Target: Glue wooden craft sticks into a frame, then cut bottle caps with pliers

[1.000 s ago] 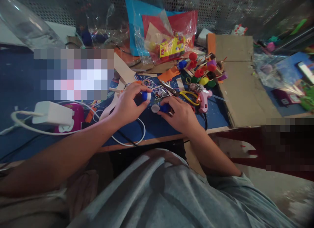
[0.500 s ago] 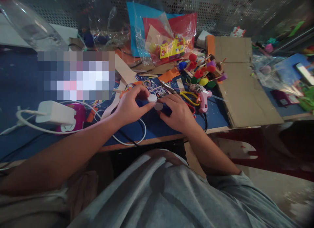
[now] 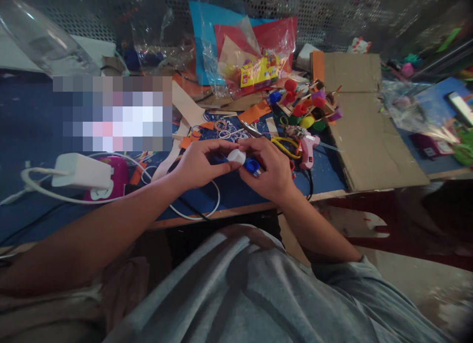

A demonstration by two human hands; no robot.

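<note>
Above the table's near edge, my left hand (image 3: 197, 165) is closed, pinching a small white round cap (image 3: 237, 157) between thumb and fingers. My right hand (image 3: 269, 166) meets it from the other side, its fingertips and thumb closed on the same white piece. A blue bottle cap (image 3: 252, 166) shows inside the curl of my right hand; whether that hand holds it or it lies on the table I cannot tell. Behind the fingers are loose rubber bands (image 3: 221, 126) and a metal blade-like tool (image 3: 250, 128).
To the right lie yellow-handled pliers (image 3: 286, 148), a pink glue gun (image 3: 308, 151) and a cardboard sheet (image 3: 369, 131). Coloured caps on sticks (image 3: 301, 106) stand behind. A white charger (image 3: 79, 170) with a looping cable is at left. A bottle (image 3: 48, 40) leans at the back left.
My hands have come together. The white cap has moved slightly right and down and tilted, and my right fingertips now touch it. The blue cap has come into sight.
</note>
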